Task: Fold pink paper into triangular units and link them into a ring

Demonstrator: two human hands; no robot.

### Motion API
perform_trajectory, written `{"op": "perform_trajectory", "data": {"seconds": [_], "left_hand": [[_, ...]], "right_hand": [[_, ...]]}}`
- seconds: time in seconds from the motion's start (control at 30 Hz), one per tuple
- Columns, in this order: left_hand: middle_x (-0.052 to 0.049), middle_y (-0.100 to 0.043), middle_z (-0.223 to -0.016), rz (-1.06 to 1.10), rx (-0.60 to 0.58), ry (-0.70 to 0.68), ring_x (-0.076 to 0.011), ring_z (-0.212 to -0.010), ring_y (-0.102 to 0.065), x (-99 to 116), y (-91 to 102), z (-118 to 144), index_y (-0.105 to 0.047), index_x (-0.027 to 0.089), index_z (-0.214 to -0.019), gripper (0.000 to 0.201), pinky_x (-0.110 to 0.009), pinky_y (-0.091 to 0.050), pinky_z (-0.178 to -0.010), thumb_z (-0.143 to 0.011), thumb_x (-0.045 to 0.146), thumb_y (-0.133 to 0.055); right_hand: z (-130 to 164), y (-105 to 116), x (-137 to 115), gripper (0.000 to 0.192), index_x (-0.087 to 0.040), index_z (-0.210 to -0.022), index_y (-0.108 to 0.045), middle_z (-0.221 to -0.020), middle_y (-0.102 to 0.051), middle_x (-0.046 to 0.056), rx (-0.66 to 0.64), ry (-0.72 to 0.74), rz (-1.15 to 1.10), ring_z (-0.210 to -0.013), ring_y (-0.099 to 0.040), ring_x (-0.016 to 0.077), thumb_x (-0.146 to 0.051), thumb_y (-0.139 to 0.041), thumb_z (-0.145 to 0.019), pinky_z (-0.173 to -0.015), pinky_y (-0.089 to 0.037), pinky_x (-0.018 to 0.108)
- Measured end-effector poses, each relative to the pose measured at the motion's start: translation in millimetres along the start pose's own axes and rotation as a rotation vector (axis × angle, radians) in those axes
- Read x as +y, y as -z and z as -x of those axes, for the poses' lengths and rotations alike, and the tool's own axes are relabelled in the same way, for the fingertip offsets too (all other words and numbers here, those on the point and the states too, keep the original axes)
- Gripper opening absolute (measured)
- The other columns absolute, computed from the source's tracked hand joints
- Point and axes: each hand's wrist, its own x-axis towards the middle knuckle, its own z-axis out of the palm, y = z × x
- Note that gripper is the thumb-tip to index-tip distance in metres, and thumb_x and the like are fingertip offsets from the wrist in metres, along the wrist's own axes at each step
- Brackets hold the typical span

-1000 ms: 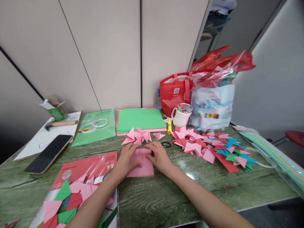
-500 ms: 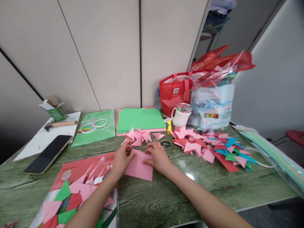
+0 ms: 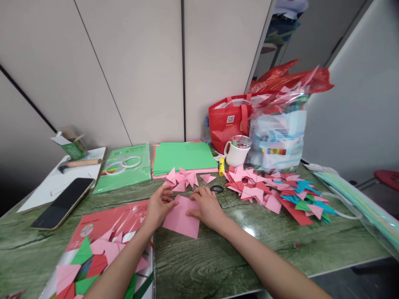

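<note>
Pink paper (image 3: 181, 219) lies pressed flat under left hand (image 3: 158, 206) and right hand (image 3: 208, 207).

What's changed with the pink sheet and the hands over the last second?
The pink square paper sheet has turned from lying square to sitting cornerwise like a diamond. The left hand slid off its top to its left edge; the right hand still presses the right part. The small pink folded triangles, black hair tie and green wood-grain table are unchanged.

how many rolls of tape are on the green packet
2. Both white tape rolls lie side by side on the green packet left of the green paper stack: one nearer the hammer, one beside it.
</note>
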Motion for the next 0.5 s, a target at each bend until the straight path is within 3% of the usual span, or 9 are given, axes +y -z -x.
{"op": "perform_trajectory", "data": {"seconds": [0.07, 0.13, 0.2, 0.27, 0.4, 0.5], "left_hand": [[-0.001, -0.063, -0.070, 0.040, -0.014, 0.056, -0.0110, -0.051, -0.053, 4.0, 0.2, 1.7, -0.056, 0.013, -0.098, 0.057, -0.022, -0.042, -0.047, -0.044, 0.016, -0.074], [-0.001, -0.063, -0.062, 0.047, -0.045, 0.088, -0.0117, -0.051, -0.054, 7.2, -0.1, 4.1, -0.062, 0.012, -0.085, 0.042, -0.021, -0.040, -0.047, -0.045, 0.018, -0.074], [-0.001, -0.062, -0.058, 0.060, -0.068, 0.094, -0.0119, -0.052, -0.054, 10.0, -1.0, 6.8, -0.065, 0.011, -0.069, 0.025, -0.021, -0.039, -0.047, -0.049, 0.022, -0.074], [-0.001, -0.062, -0.058, 0.117, -0.073, 0.098, -0.0106, -0.052, -0.052, 12.8, -2.1, 8.7, -0.065, 0.011, -0.062, 0.021, -0.020, -0.038, -0.047, -0.052, 0.027, -0.074], [-0.004, -0.064, -0.063, 0.413, -0.092, 0.130, -0.0127, -0.061, -0.056, 19.5, -1.8, 8.9, -0.066, 0.011, -0.062, 0.031, -0.022, -0.044, -0.058, -0.062, 0.042, -0.068], [-0.010, -0.067, -0.082, 0.578, -0.185, 0.183, -0.0183, -0.077, -0.061, 23.3, 0.4, 8.3, -0.067, 0.012, -0.077, 0.035, -0.029, -0.048, -0.069, -0.067, 0.045, -0.064]], "right_hand": [[-0.2, -0.5, 0.1, 0.034, -0.019, -0.093, -0.060, -0.101, -0.055, 0.008, -0.006, 0.000, -0.026, -0.098, -0.044, 0.0250, -0.043, -0.064, -0.069, -0.076, -0.034, 0.036], [-0.6, -2.7, 1.4, 0.036, -0.019, -0.095, -0.059, -0.100, -0.056, 0.007, 0.001, -0.002, -0.057, -0.098, -0.044, 0.0248, -0.042, -0.066, -0.068, -0.076, -0.034, 0.036], [-1.5, -5.9, 3.5, 0.046, -0.020, -0.104, -0.056, -0.105, -0.056, 0.008, 0.039, -0.003, -0.093, -0.100, -0.044, 0.0259, -0.039, -0.069, -0.064, -0.078, -0.034, 0.037], [-2.9, -8.8, 5.9, 0.053, -0.019, -0.111, -0.052, -0.107, -0.057, 0.009, 0.099, 0.008, -0.164, -0.100, -0.045, 0.0263, -0.033, -0.070, -0.063, -0.079, -0.034, 0.038], [-6.8, -7.5, 8.1, 0.014, -0.018, -0.084, -0.060, -0.085, -0.062, 0.005, 0.295, 0.092, -0.478, -0.085, -0.052, 0.0201, -0.012, -0.055, -0.072, -0.076, -0.038, 0.034], [-8.7, -0.2, 7.5, 0.012, -0.019, -0.067, -0.057, -0.082, -0.061, 0.004, 0.476, 0.233, -0.698, -0.086, -0.054, 0.0186, -0.009, -0.052, -0.073, -0.080, -0.038, 0.033]]}}
